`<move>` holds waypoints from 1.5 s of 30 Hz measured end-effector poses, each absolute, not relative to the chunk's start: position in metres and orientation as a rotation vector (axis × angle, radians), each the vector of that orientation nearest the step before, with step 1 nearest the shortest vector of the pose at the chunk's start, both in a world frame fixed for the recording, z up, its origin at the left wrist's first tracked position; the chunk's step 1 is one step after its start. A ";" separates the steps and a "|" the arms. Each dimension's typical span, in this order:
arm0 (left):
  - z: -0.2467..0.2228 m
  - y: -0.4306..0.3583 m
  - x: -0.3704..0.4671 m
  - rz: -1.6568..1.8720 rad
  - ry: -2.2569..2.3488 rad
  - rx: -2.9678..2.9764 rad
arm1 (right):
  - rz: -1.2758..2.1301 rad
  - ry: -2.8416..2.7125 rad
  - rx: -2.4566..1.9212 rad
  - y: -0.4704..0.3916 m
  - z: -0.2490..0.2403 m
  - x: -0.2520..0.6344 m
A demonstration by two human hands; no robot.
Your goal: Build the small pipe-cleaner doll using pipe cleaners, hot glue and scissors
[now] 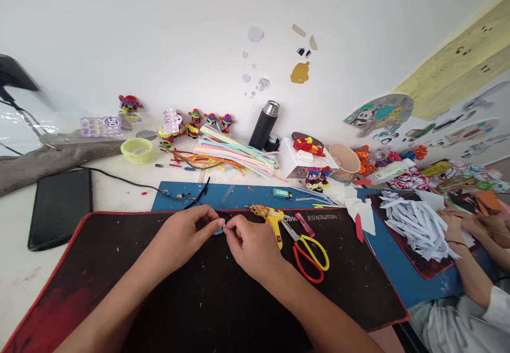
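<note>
Over the black mat (171,305), my left hand (187,234) pinches a small light-blue piece (218,231), mostly hidden by the fingers. Close against it, my right hand (252,242) has thumb and forefinger pressed together at the same spot; what lies between them is too small to make out. Just right of my right hand rests a yellow glue gun (275,220) with a crusted nozzle. Beside that lie scissors (308,257) with one red and one yellow handle, and a small pink-red case (305,225).
Behind the mat lie pastel strips (235,151), a black thermos (264,124), a tape roll (137,151) and a white box (300,156). A phone (60,207) is at left. At right, another person's hands (454,225) are beside a pile of white paper strips (414,225).
</note>
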State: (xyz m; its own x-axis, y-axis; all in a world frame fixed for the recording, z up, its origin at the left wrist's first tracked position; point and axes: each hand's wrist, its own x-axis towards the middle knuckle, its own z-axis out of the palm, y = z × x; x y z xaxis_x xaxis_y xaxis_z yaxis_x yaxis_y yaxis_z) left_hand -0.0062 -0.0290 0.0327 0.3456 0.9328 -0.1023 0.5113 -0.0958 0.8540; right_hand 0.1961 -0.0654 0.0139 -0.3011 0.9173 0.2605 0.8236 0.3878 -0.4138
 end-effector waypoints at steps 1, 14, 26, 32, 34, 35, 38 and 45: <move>0.033 -0.029 -0.006 0.607 1.290 1.739 | 0.276 -2.209 -1.494 -0.065 0.015 0.195; 0.034 -0.029 -0.007 0.637 1.238 1.666 | 0.603 -2.019 -1.512 -0.065 0.017 0.193; 0.039 -0.030 -0.006 0.714 1.167 1.610 | 1.203 -1.614 -1.391 -0.064 0.014 0.201; 0.039 -0.029 -0.006 0.727 1.143 1.611 | 1.327 -1.523 -1.359 -0.063 0.014 0.196; 0.038 -0.029 -0.006 0.725 1.140 1.608 | 1.337 -1.507 -1.349 -0.063 0.015 0.195; 0.038 -0.029 -0.006 0.723 1.139 1.606 | 1.338 -1.500 -1.346 -0.063 0.015 0.196; 0.037 -0.029 -0.008 0.708 1.128 1.598 | 1.313 -1.494 -1.348 -0.062 0.016 0.196; 0.036 -0.031 -0.008 0.652 1.119 1.619 | 1.267 -1.524 -1.380 -0.063 0.019 0.196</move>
